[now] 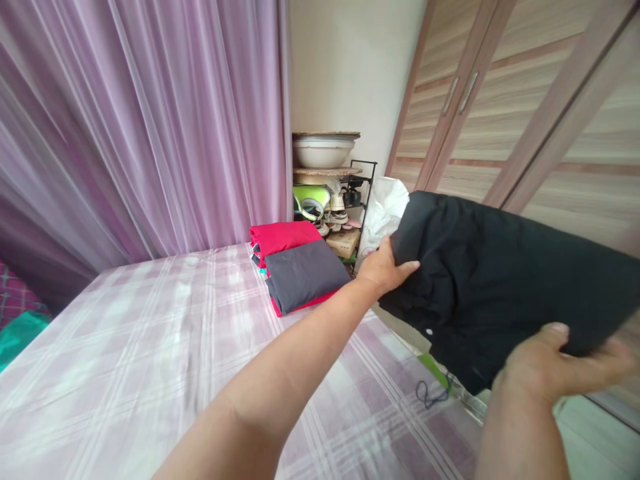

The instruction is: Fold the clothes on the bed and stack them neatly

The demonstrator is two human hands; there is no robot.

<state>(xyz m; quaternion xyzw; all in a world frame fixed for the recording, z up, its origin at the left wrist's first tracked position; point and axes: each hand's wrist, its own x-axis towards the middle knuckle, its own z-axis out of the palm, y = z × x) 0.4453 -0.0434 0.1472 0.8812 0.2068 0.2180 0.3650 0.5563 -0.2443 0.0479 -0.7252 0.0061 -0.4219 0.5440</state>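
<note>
The room is a bedroom: a bed with a pale pink checked sheet [165, 333] fills the lower left, a pink sheer curtain [140, 120] hangs behind it, and a wooden sliding wardrobe [525, 100] stands at the right.

A folded black cloth garment [500, 280] is held in the air over the right edge of the bed, between both hands. The left hand [385, 270] is closed on its upper left corner, with the thumb lying on top of the cloth. The right hand [565, 363] holds the lower edge from below, its fingers curled under and the thumb on the front. A thin dark cord [433, 393] lies just under the garment, at the bed's edge.

On the far corner of the bed there is a small pile of folded clothes, a grey piece [305, 273] on top of a red one [285, 237]. The pile is well apart from the garment. Much of the sheet between the pile and the near side is bare.

Behind the pile a shelf carries a white basin [323, 152] and small items, and a white plastic bag [385, 207] stands beside it. No writing can be read anywhere.
</note>
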